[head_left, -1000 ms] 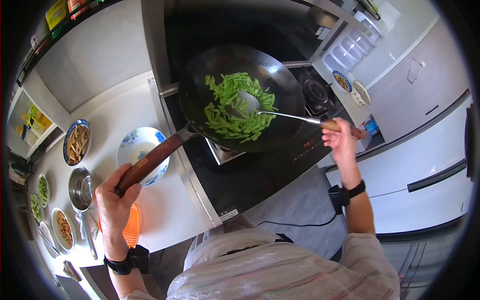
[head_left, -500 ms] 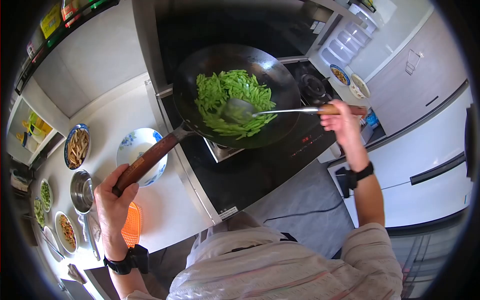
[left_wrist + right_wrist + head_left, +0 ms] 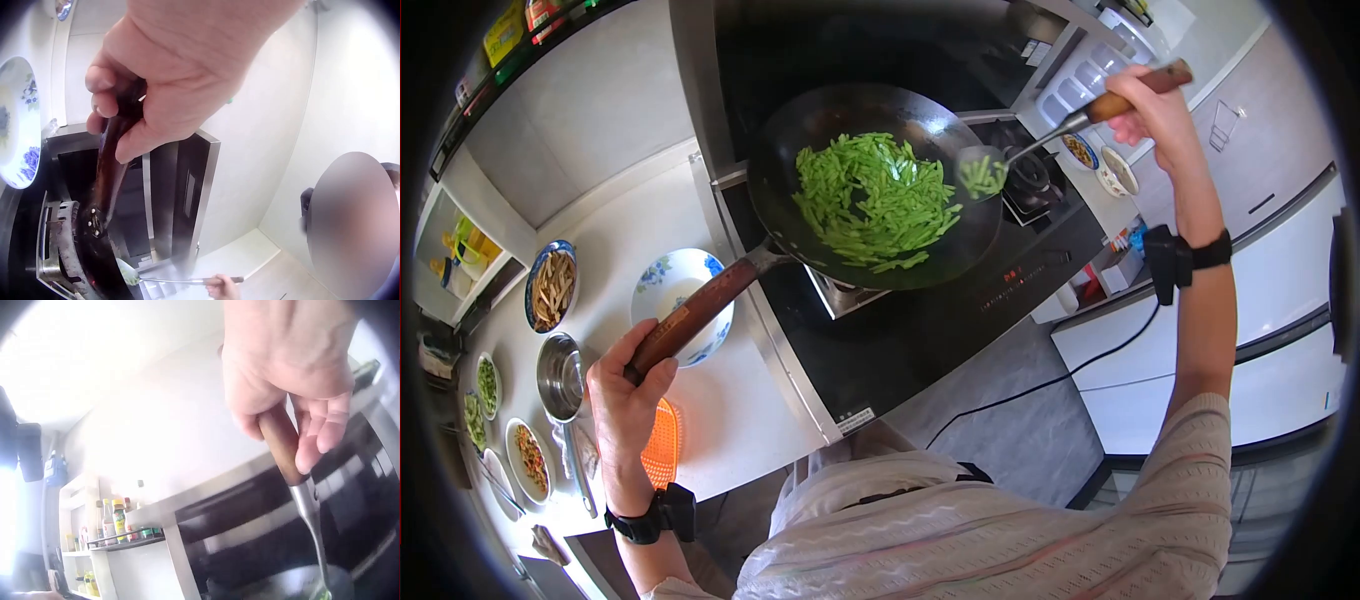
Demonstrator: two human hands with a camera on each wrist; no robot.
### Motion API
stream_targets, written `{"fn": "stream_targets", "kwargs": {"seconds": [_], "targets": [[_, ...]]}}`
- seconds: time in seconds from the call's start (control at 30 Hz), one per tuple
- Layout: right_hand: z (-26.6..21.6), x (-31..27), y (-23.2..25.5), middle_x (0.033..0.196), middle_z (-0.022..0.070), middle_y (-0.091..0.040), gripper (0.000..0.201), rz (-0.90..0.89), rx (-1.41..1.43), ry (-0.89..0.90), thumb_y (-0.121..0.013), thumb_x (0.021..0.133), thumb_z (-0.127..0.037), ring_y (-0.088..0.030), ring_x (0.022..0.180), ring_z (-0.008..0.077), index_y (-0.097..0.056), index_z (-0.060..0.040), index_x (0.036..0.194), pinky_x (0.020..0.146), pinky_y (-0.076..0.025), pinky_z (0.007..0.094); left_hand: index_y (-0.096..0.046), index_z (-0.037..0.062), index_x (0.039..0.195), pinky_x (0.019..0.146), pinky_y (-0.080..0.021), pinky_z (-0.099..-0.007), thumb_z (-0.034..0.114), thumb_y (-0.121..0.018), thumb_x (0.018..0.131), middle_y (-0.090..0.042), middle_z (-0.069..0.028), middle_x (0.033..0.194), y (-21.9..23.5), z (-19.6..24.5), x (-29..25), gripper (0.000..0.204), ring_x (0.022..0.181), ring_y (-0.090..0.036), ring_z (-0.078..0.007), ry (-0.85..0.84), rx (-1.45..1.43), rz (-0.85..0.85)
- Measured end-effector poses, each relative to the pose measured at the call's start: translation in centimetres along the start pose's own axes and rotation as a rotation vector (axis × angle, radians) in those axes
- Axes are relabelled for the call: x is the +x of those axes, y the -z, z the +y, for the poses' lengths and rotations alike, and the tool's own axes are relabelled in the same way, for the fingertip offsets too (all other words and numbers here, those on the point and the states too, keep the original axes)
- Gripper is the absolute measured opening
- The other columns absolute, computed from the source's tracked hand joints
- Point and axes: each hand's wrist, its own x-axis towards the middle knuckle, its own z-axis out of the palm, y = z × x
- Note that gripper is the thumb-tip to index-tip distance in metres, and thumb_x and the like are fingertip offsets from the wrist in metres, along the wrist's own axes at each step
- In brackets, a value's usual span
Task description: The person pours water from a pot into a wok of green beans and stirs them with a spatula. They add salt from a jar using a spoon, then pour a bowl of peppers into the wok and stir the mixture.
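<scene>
My left hand grips the wooden handle of a black wok that sits on the stove. Inside the wok lies a heap of sliced green vegetables. At the upper right, my right hand holds a wok spatula by its wooden grip. The spatula's blade is raised at the wok's right rim and carries a few green slices. In the right wrist view, thumb and fingers wrap the spatula's wooden grip. The left wrist view shows the wok handle in my left hand.
On the left counter are a blue-flowered bowl, a dish of pale strips, a steel pot, an orange basket and several small bowls. A second burner lies right of the wok. Two bowls stand beyond it.
The spatula has moved from among the green slices to the wok's right rim, lifting some with it. My right hand rose up and to the right. My left hand kept its grip.
</scene>
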Motion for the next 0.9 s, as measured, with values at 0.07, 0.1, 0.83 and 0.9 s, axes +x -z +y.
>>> {"fn": "stream_targets", "kwargs": {"seconds": [0.07, 0.1, 0.83, 0.9], "targets": [[0.5, -0.5, -3.2, 0.063, 0.0084, -0.060, 0.025, 0.002, 0.105, -0.064, -0.061, 0.075, -0.027, -0.057, 0.045, 0.0126, -0.055, -0.0029, 0.081, 0.038, -0.042, 0.0204, -0.056, -0.0050, 0.108, 0.073, -0.045, -0.0223, -0.001, -0.063, 0.071, -0.064, -0.0075, 0.086, -0.1, -0.2, 0.0, 0.038, 0.077, -0.057, -0.0093, -0.009, -0.003, 0.004], [1.1, -0.6, -5.1, 0.063, 0.0084, -0.060, 0.025, 0.000, 0.215, -0.121, -0.061, 0.075, -0.026, -0.057, 0.045, 0.0124, -0.055, -0.0028, 0.081, 0.038, -0.042, 0.0203, -0.056, -0.0051, 0.109, 0.073, -0.045, -0.0223, 0.000, -0.064, 0.071, -0.064, -0.0078, 0.087, -0.2, -0.4, 0.0, 0.039, 0.077, -0.057, -0.0094, -0.009, -0.058, 0.002], [7.5, -9.0, -8.6, 0.068, 0.0132, -0.061, 0.028, 0.113, 0.638, -0.241, -0.061, 0.077, -0.026, -0.057, 0.047, 0.0164, -0.054, -0.0004, 0.088, 0.039, -0.047, 0.0257, -0.055, -0.0055, 0.110, 0.073, -0.045, -0.0219, -0.002, -0.063, 0.070, -0.063, -0.0079, 0.089, 0.0, 0.1, 0.0, 0.040, 0.079, -0.057, -0.0094, 0.025, 0.010, -0.008], [11.6, -9.9, -10.2, 0.068, 0.0133, -0.061, 0.031, 0.205, 0.749, -0.425, -0.061, 0.077, -0.028, -0.057, 0.046, 0.0171, -0.054, -0.0015, 0.090, 0.039, -0.046, 0.0253, -0.055, -0.0054, 0.110, 0.073, -0.045, -0.0219, -0.002, -0.063, 0.070, -0.063, -0.0079, 0.089, 0.1, -0.3, 0.0, 0.040, 0.079, -0.057, -0.0094, 0.026, -0.019, -0.003]]}}
